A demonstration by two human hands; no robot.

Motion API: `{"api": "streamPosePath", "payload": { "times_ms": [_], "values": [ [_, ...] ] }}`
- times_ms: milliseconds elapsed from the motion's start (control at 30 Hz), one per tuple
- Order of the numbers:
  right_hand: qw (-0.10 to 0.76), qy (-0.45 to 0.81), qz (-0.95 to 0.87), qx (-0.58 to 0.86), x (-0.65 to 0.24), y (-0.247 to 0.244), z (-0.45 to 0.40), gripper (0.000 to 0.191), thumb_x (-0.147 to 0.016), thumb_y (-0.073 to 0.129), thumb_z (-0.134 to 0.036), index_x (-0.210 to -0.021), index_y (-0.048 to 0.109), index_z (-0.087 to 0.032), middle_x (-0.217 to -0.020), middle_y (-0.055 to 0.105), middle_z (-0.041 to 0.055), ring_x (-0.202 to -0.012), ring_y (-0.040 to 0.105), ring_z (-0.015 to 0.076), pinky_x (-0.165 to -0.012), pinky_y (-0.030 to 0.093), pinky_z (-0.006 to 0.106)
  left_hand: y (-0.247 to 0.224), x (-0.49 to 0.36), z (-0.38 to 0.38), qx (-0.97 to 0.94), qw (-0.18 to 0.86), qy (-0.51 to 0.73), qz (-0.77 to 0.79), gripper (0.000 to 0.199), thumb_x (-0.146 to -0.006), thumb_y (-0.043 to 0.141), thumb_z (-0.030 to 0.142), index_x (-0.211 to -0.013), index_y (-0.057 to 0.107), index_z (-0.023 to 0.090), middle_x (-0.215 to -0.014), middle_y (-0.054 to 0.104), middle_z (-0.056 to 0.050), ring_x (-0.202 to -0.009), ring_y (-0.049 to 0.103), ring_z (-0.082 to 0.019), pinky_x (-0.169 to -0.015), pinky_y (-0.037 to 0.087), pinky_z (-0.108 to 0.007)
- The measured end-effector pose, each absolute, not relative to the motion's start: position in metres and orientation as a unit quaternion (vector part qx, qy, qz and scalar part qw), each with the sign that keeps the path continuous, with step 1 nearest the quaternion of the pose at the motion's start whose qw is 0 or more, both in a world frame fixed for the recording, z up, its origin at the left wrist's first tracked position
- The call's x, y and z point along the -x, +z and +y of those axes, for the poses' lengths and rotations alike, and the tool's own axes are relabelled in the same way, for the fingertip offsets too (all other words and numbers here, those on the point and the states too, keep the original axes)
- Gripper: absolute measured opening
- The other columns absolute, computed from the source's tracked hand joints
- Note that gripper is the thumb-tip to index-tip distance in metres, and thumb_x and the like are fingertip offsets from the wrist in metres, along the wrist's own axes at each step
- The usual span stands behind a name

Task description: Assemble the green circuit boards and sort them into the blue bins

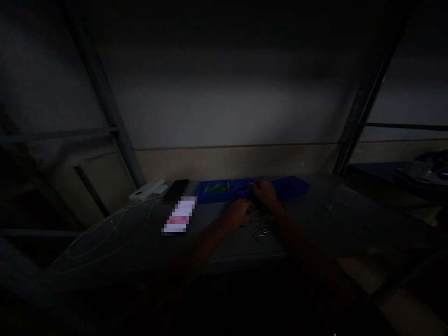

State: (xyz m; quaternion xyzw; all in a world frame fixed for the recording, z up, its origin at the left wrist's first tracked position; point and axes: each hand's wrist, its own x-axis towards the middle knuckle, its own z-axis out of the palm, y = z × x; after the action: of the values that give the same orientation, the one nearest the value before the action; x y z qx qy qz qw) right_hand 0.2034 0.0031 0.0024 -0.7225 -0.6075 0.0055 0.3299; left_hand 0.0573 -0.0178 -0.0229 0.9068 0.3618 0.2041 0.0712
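Note:
Three blue bins stand in a row at the back of a dark shelf top. Green pieces (217, 187) lie in the left bin (215, 198). My right hand (266, 192) is over the middle bin (241, 190), fingers pinched on a small yellowish-green piece (252, 185). The right bin (297, 187) holds dark contents I cannot make out. My left hand (241, 212) is in front of the middle bin, fingers curled together; what they hold, if anything, is hidden. Thin metal screws or nails (262, 230) lie in a loose pile below my hands.
To the left are a lit phone with a blurred screen (180, 216), a black flat device (177, 190), and a white power strip (149, 189) with loose cables (101, 224). Small bits (329, 207) lie at the right. Metal posts (121, 140) frame the shelf.

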Motion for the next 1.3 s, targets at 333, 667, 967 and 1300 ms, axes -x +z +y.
{"api": "streamPosePath", "payload": {
  "times_ms": [333,667,967,1300],
  "values": [
    [0.28,0.007,-0.6,0.75,-0.203,0.005,-0.003,0.032,-0.084,0.044,-0.035,-0.105,0.064,-0.021,-0.101,0.067,0.012,-0.093,0.062,0.0225,-0.076,0.045,0.03,-0.023,-0.06,-0.019,-0.903,0.017,0.2,0.38,0.015,-0.076,0.055,0.025,-0.087,0.064,0.02,-0.092,0.065,-0.007,-0.093,0.056,-0.023,-0.082,0.043,-0.036],
    [0.285,0.003,-0.596,0.75,-0.202,0.006,-0.003,0.034,-0.083,0.045,-0.036,-0.107,0.064,-0.021,-0.099,0.067,0.0134,-0.089,0.064,0.0237,-0.074,0.045,0.031,-0.021,-0.034,0.009,-0.839,0.099,0.357,0.399,0.014,-0.078,0.051,0.022,-0.076,0.062,0.015,-0.076,0.065,-0.005,-0.073,0.058,-0.016,-0.071,0.045,-0.028],
    [0.351,0.066,-0.774,0.523,-0.184,0.007,-0.007,0.03,-0.085,0.046,-0.034,-0.102,0.062,-0.015,-0.079,0.066,0.005,-0.066,0.057,0.0136,-0.064,0.04,0.023,-0.012,-0.021,0.021,-0.782,0.136,0.427,0.433,0.02,-0.084,0.043,0.025,-0.077,0.058,0.014,-0.073,0.061,-0.004,-0.07,0.056,-0.015,-0.067,0.043,-0.026],
    [0.382,0.091,-0.77,0.503,-0.182,0.007,-0.009,0.021,-0.084,0.047,-0.03,-0.088,0.059,-0.014,-0.063,0.055,-0.0017,-0.057,0.047,0.0096,-0.055,0.032,0.02,-0.009,-0.021,0.016,-0.779,0.169,0.444,0.41,0.027,-0.085,0.04,0.033,-0.073,0.057,0.016,-0.07,0.062,-0.003,-0.068,0.056,-0.014,-0.066,0.044,-0.025]
  ]
}}
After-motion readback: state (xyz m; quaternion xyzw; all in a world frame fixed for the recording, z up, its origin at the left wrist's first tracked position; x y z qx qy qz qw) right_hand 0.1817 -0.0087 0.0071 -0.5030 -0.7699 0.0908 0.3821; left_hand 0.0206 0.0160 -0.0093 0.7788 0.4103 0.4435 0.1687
